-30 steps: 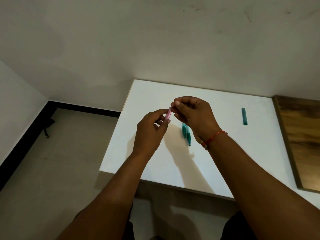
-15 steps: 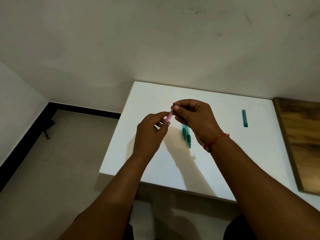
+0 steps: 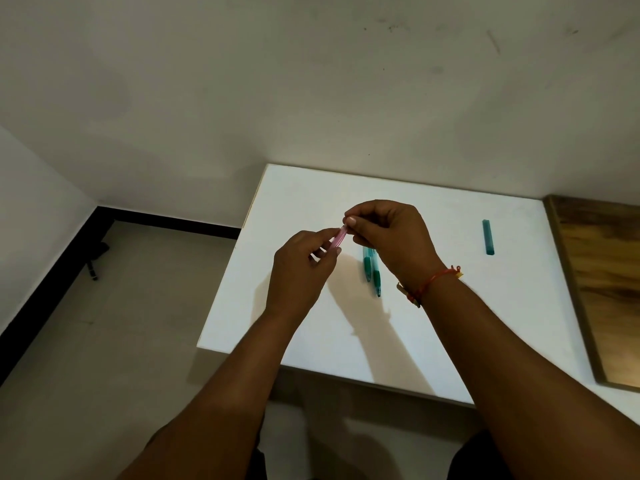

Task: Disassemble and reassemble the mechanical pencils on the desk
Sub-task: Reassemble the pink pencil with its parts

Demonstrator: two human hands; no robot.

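Across the middle and right of the frame lies the white counter [image 3: 450, 341], with a wooden board [image 3: 606, 289] along its right edge. Over the counter's left-centre I have both hands raised off the surface, the left hand [image 3: 298, 268] lower and to the left, the right hand [image 3: 391, 233] higher and to the right. Both have their fingers curled into a pinch and their tips nearly meet. I judge they are lifted like this to give the fingers room to turn.

Just below the right hand, two teal pencils [image 3: 372, 268] lie side by side on the counter with their tips toward the lower edge of the frame. The hand hides their upper ends. They look parked close by so that they are easy to reach.

Well apart, toward the right, a short teal piece [image 3: 488, 237] lies alone. I cannot tell whether it is a barrel or a whole pencil.

Smallest is the pink pencil [image 3: 338, 239], tilted between the hands. The left fingertips pinch its lower end and the right fingertips pinch its upper end. Opposed grips like these suit twisting or pulling an end free, though I cannot tell whether it is coming apart or going back together.
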